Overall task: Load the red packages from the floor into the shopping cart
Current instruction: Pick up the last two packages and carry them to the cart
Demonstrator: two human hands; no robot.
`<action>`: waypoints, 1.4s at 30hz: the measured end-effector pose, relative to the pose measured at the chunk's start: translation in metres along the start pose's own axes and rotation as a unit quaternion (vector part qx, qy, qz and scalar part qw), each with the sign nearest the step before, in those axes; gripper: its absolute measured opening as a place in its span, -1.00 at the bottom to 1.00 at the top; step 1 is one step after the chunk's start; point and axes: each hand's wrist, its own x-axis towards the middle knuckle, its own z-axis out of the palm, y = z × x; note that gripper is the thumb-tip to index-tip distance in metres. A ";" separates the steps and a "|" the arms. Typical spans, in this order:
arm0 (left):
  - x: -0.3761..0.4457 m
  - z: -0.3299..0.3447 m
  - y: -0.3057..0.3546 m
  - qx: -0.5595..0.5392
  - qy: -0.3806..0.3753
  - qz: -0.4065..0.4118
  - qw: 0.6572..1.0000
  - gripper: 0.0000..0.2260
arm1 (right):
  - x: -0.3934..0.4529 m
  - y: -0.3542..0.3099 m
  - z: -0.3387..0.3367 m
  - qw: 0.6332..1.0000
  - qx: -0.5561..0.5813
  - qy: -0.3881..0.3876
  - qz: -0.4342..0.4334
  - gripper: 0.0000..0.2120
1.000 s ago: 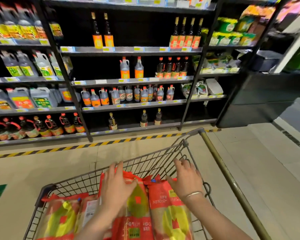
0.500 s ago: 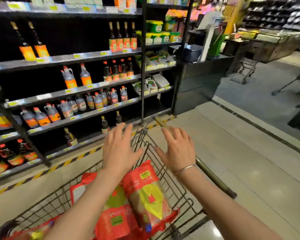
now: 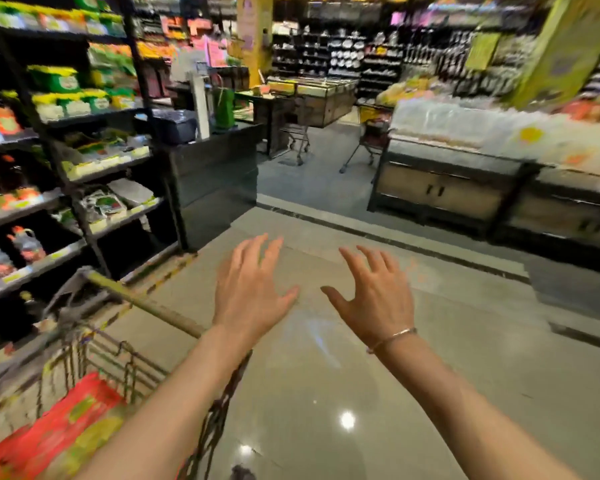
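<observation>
Head view, frame motion-blurred, worst at the edges. Left hand (image 3: 252, 292) is raised over the tiled floor (image 3: 326, 393), back toward the camera, fingers straight and spread apart, holding nothing. Right hand (image 3: 374, 296) is beside it at about the same height, just apart from it, fingers also spread and thumb out, holding nothing; a thin bracelet (image 3: 392, 339) circles that wrist. Neither hand touches anything. Shopping cart (image 3: 94, 351) sits at the near left, its wire basket partly cut off by the frame edge, its handle bar (image 3: 146, 304) running diagonally from left toward the left forearm. Red packages (image 3: 66, 424) with yellow-green print lie inside the basket at the lower left corner; how many cannot be told through the blur. No part of the visible floor carries a package. Far left: dark shelving (image 3: 84, 188) with bottles and packaged goods, price strips along the shelf edges. A dark counter (image 3: 215, 174) stands at the end of the shelving. Far right: a display stand (image 3: 465, 181) with wooden doors below and pale bagged goods on top. Two other carts (image 3: 298, 136) stand farther down the aisle between counter and stand.
</observation>
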 end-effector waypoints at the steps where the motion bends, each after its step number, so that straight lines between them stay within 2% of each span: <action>1: 0.003 0.009 0.028 -0.015 -0.005 0.014 1.000 -0.27 | -0.006 0.029 -0.011 1.000 -0.013 0.004 0.013 -0.38; 8: 0.021 0.061 0.207 -0.075 -0.058 0.164 0.982 -0.28 | -0.057 0.186 -0.097 0.983 -0.108 0.043 0.140 -0.37; 12: 0.029 0.090 0.291 -0.112 -0.050 0.264 0.957 -0.30 | -0.088 0.254 -0.136 0.963 -0.133 0.077 0.219 -0.40; 17: 0.041 0.131 0.390 -0.138 -0.111 0.347 0.921 -0.29 | -0.120 0.327 -0.168 0.930 -0.182 0.091 0.308 -0.40; 22: 0.055 0.175 0.481 -0.164 -0.137 0.407 0.888 -0.29 | -0.138 0.405 -0.188 0.894 -0.235 0.104 0.368 -0.40; 33: 0.121 0.272 0.667 -0.206 -0.141 0.514 0.821 -0.30 | -0.132 0.572 -0.229 0.809 -0.305 0.116 0.489 -0.40; 42: 0.138 0.361 0.803 -0.225 -0.185 0.565 0.772 -0.31 | -0.141 0.710 -0.235 0.768 -0.315 0.110 0.546 -0.41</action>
